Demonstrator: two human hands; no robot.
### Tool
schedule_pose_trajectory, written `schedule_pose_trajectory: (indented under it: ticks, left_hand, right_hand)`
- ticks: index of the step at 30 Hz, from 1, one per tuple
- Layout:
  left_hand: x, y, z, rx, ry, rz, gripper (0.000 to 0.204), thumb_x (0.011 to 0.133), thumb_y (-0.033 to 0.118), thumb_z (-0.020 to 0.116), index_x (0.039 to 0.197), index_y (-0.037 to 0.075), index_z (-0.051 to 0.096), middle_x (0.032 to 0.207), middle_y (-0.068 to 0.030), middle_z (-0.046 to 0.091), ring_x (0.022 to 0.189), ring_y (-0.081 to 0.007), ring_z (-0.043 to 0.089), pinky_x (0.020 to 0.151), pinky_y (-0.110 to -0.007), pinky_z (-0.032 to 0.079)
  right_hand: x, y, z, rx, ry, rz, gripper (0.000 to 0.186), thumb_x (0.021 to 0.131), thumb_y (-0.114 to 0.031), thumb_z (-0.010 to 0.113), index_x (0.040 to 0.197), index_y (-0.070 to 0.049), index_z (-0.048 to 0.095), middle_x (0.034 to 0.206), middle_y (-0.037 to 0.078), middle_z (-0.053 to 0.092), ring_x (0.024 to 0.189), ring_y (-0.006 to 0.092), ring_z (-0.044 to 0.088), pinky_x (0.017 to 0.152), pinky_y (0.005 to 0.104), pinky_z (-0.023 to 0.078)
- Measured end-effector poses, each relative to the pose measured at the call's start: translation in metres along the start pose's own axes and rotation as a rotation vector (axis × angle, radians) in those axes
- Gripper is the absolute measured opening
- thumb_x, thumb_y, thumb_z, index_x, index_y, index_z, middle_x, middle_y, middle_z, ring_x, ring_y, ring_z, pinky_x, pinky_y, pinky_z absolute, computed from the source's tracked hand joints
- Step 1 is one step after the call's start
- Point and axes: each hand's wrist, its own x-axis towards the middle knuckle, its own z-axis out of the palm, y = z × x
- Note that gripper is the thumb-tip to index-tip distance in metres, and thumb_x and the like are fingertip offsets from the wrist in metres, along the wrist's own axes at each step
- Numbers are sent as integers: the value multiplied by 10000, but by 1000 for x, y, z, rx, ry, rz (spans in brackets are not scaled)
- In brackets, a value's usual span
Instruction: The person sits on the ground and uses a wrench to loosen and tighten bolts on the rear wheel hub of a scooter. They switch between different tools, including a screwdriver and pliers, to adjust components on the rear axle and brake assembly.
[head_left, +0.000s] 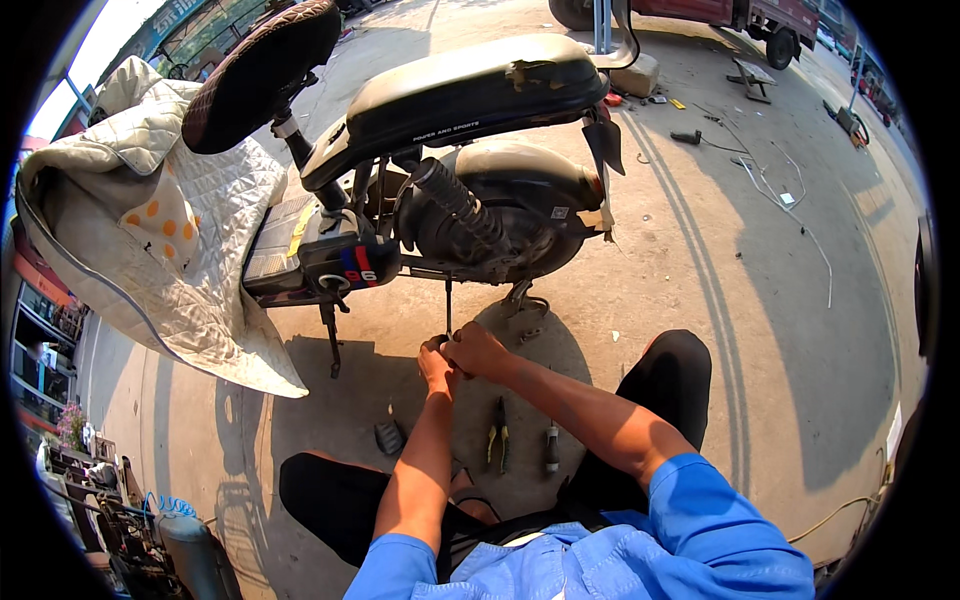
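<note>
In front of me stands an electric scooter with a black and beige body [480,100], its rear wheel [490,225] facing me. A thin dark cable or rod [449,305] runs down from its underside to my hands. My left hand [437,364] and my right hand [478,351] meet at its lower end, fingers closed together. A small dark piece shows between them, mostly hidden. On the ground nearer to me lie pliers with black and yellow-green handles [498,437], a slim dark tool with a pale band [552,450], and a small dark grey block [390,437].
A quilted cream cover [200,270] drapes over the scooter's front, left of the saddle [262,75]. The kickstand [332,340] reaches down beside my hands. Wires [785,195] and small parts litter the concrete at right. A blue-grey tank [195,550] stands at lower left.
</note>
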Motion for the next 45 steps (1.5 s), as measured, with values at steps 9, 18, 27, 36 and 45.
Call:
schedule_pose_trajectory:
  ticks: [9, 18, 27, 36, 45]
  left_hand:
    - [9, -12, 25, -666, 215, -254, 391, 949, 298, 497, 765, -16, 641, 562, -79, 555, 423, -174, 471, 433, -337, 383]
    - [13, -27, 15, -1252, 72, -542, 366, 924, 285, 558, 764, -41, 597, 558, -70, 519, 424, -172, 448, 404, -308, 335]
    - [9, -40, 22, -172, 186, -6, 259, 793, 204, 636, 881, -39, 616, 775, -146, 635, 677, -223, 600, 661, -404, 487]
    - [31, -70, 51, -873, 8, -373, 294, 964, 305, 469, 869, 45, 567, 684, -54, 543, 500, -167, 487, 442, -298, 387]
    - [2, 0, 10, -992, 3, -504, 381, 917, 322, 547, 769, -20, 627, 490, -53, 456, 376, -163, 409, 380, -298, 312]
  right_hand:
    - [-18, -4, -20, -538, 125, -83, 521, 802, -442, 567, 854, 70, 646, 984, 262, 634, 983, 394, 599, 852, 453, 462]
    - [-5, 23, 3, -419, 38, -160, 368, 766, -297, 564, 830, 58, 640, 933, 282, 629, 907, 399, 620, 761, 468, 489]
    - [-2, -3, 5, -182, -1, 16, 418, 772, -345, 594, 769, 70, 645, 777, 241, 659, 717, 318, 669, 608, 401, 508]
    - [-8, -8, 2, -477, 105, -130, 438, 801, -410, 602, 896, 11, 675, 859, 208, 661, 866, 312, 652, 790, 408, 492]
    - [-7, 12, -8, -566, -5, -103, 336, 798, -280, 593, 943, 13, 672, 992, 237, 635, 970, 342, 622, 805, 425, 495]
